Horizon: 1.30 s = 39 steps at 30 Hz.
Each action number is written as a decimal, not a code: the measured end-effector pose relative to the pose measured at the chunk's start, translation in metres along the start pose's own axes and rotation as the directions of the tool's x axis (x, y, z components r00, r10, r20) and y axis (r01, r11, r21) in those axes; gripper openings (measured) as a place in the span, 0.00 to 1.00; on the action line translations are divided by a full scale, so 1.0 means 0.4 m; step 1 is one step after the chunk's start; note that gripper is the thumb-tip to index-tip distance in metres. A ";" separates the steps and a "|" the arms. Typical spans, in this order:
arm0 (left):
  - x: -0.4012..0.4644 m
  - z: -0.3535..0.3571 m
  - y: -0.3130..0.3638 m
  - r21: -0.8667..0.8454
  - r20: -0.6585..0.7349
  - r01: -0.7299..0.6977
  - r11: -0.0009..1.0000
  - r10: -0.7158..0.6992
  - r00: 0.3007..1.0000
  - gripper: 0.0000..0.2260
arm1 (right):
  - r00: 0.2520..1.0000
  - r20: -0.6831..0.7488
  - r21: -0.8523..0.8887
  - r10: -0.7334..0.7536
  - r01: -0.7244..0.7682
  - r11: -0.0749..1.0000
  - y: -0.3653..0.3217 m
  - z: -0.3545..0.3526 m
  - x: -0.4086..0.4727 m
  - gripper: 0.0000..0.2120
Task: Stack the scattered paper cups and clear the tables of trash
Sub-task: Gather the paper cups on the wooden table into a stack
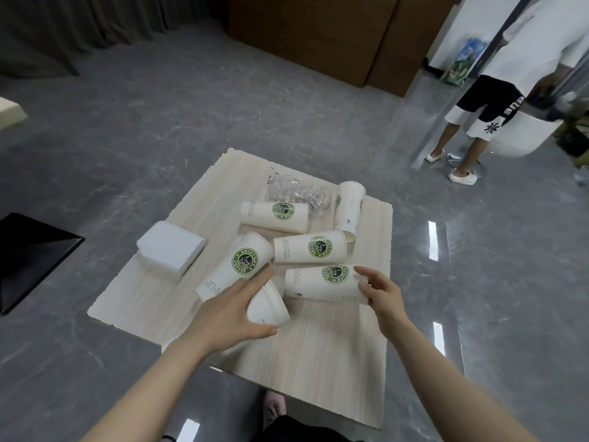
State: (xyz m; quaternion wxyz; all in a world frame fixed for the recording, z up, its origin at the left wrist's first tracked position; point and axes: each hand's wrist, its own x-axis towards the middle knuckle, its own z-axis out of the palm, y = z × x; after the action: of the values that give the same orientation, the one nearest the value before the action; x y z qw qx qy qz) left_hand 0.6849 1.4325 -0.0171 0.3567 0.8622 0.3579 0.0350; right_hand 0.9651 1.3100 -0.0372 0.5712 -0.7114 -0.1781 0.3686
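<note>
Left hand [228,309] grips nested cups [267,306], fingers curled round them; right hand [379,290], fingers apart, touches a lying cup [322,283] near the worktop [318,362] right edge.

Just beyond the left hand [228,309], a tipped cup [236,266] bears a round green badge reading "ENJOY LIFE" above and "COFFEE" below, with a script "Coffee" in the middle. The cup [322,283] under the right hand's [379,290] fingertips carries the same badge, seen upside down. Two cups farther off, the middle cup [309,247] and the far cup [274,212], show the badge too, though its words are harder to read there. Small grey print near each cup's base is too fine to read. White letters on a bystander's shorts [487,106] cannot be made out.
</note>
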 end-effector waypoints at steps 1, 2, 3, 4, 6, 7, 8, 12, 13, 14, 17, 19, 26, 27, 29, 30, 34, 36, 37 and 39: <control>0.000 0.001 -0.001 0.003 0.004 -0.002 1.000 0.002 1.000 0.44 | 1.000 0.012 0.014 -0.007 0.007 1.000 -0.009 -0.002 -0.009 0.16; -0.001 0.002 -0.001 0.007 0.005 -0.003 1.000 0.003 1.000 0.44 | 1.000 0.025 0.029 -0.014 0.014 0.999 -0.018 -0.003 -0.018 0.16; -0.001 0.002 -0.002 0.011 0.004 -0.006 1.000 0.006 1.000 0.43 | 0.999 0.038 0.045 -0.022 0.020 0.999 -0.026 -0.005 -0.026 0.15; -0.001 0.002 -0.002 0.013 0.000 -0.007 1.000 0.007 1.000 0.43 | 0.998 0.049 0.063 -0.030 0.027 0.998 -0.035 -0.006 -0.034 0.15; -0.003 0.002 -0.002 0.015 -0.010 -0.005 1.000 0.005 1.000 0.44 | 0.996 0.071 0.089 -0.049 0.042 0.995 -0.049 -0.009 -0.048 0.14; -0.004 0.001 -0.002 0.022 -0.015 -0.003 1.000 0.003 1.000 0.44 | 0.995 0.084 0.096 -0.060 0.052 0.994 -0.056 -0.009 -0.055 0.14; -0.005 0.001 -0.002 0.030 -0.019 -0.002 1.000 0.003 1.000 0.44 | 0.993 0.097 0.102 -0.071 0.061 0.993 -0.062 -0.008 -0.061 0.14; -0.011 0.001 0.000 0.073 -0.008 -0.017 0.997 0.018 1.000 0.44 | 0.983 0.159 0.141 -0.096 0.074 0.987 -0.072 0.001 -0.079 0.13; -0.012 0.002 0.000 0.085 -0.008 -0.022 0.996 0.023 1.000 0.44 | 0.980 0.175 0.149 -0.097 0.071 0.986 -0.071 0.005 -0.082 0.13; -0.013 0.002 0.001 0.097 -0.009 -0.025 0.995 0.026 1.000 0.44 | 0.977 0.187 0.157 -0.097 0.068 0.985 -0.071 0.010 -0.086 0.13; -0.017 0.004 -0.003 0.123 -0.009 -0.030 0.992 0.032 0.999 0.44 | 0.974 0.210 0.162 -0.090 0.056 0.985 -0.070 0.021 -0.092 0.14; -0.021 0.003 -0.010 0.125 -0.018 -0.021 0.992 0.023 1.000 0.45 | 0.971 0.222 0.157 -0.085 0.051 0.986 -0.072 0.023 -0.092 0.14; -0.022 -0.005 -0.008 0.064 -0.020 -0.036 0.997 0.037 0.999 0.46 | 0.952 0.302 0.134 -0.054 0.014 0.991 -0.085 0.054 -0.102 0.13; -0.020 -0.004 -0.003 0.052 -0.018 -0.050 0.997 0.051 0.999 0.46 | 0.948 0.316 0.126 -0.045 0.005 0.992 -0.083 0.065 -0.107 0.13; -0.016 -0.001 0.008 0.052 -0.021 -0.074 0.996 0.075 0.997 0.46 | 0.938 0.345 0.116 -0.037 -0.003 0.993 -0.078 0.093 -0.118 0.13; -0.013 0.001 0.013 0.057 -0.024 -0.083 0.995 0.084 0.996 0.46 | 0.931 0.363 0.118 -0.037 -0.007 0.993 -0.073 0.108 -0.124 0.12; 0.003 0.017 0.026 0.054 -0.008 -0.082 0.995 0.083 0.997 0.47 | 0.911 0.411 0.138 -0.022 -0.038 0.990 -0.049 0.165 -0.147 0.13; 0.014 0.025 0.030 0.038 0.009 -0.068 0.997 0.067 0.998 0.47 | 0.896 0.444 0.134 -0.028 -0.036 0.990 -0.038 0.185 -0.154 0.14; 0.020 0.029 0.032 0.028 0.020 -0.060 0.998 0.059 0.998 0.48 | 0.885 0.464 0.127 -0.029 -0.034 0.991 -0.034 0.193 -0.157 0.14; 0.032 0.034 0.033 0.008 0.034 -0.044 0.999 0.044 0.998 0.49 | 0.863 0.505 0.113 -0.025 -0.037 0.993 -0.029 0.201 -0.155 0.14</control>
State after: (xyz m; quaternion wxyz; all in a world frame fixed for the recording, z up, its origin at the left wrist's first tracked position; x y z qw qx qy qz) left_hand 0.7065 1.4261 -0.0213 0.3582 0.8718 0.3331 0.0266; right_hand 0.8672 1.3262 -0.0126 0.5447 -0.5555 -0.2969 0.5537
